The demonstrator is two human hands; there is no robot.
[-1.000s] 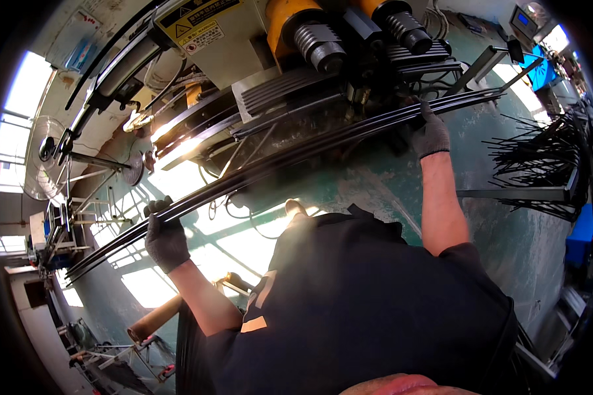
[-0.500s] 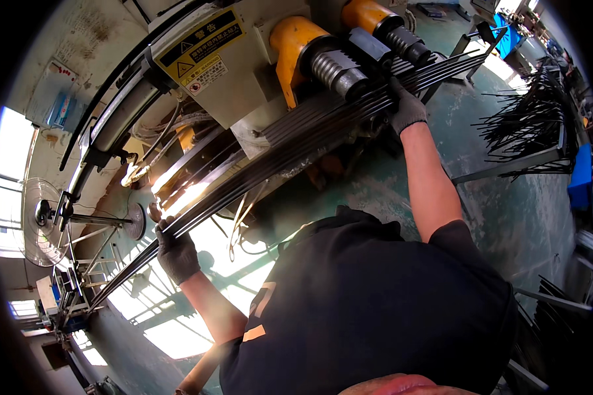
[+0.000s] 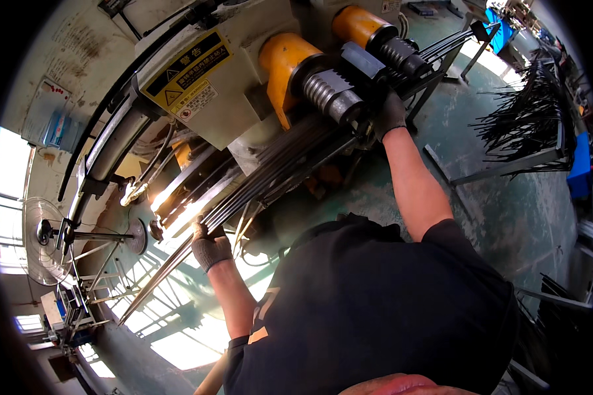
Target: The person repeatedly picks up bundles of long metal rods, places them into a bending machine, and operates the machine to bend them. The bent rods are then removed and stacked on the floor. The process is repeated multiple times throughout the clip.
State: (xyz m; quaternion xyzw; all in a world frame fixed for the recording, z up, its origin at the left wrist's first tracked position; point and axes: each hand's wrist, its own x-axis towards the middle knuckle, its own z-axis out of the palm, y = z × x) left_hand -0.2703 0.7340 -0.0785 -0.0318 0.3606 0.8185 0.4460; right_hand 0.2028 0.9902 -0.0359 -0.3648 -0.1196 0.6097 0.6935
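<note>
Now, rods [image 3: 263,185]: running as a dark bundle from lower L to upper R, along the front of the machine body [image 3: 240,118]; no longer hanging out over the floor [image 3: 375,187] as approx 1 sec ago. Can't tell if they're resting on anything.
L hand [image 3: 211,247]: pinching the bundle w/ gloved fingers curling round it, thumb side up; sitting closer in to the machine & further R than ½ sec ago, so more rod is trailing past it on the L.
R hand [image 3: 387,117]: reaching in just beside the near ribbed shaft [image 3: 333,92], closer to it than ½ sec ago; fingers hiding in shadow, so can't tell how tight, or on what, they're gripping.
Orange housings [image 3: 286,62]: standing above the bundle, ribbed shafts poking out toward the person; thin rods showing beyond them too, upper R, prob. same bundle.
Meaning: work's shifting, I'd judge, from carrying out in front of the torso to handling at the machine; both hands are drawing nearer each other.
Off to R: rod pile [image 3: 524,118] lying on its rack, blue bin [image 3: 580,164] standing just beyond.
</note>
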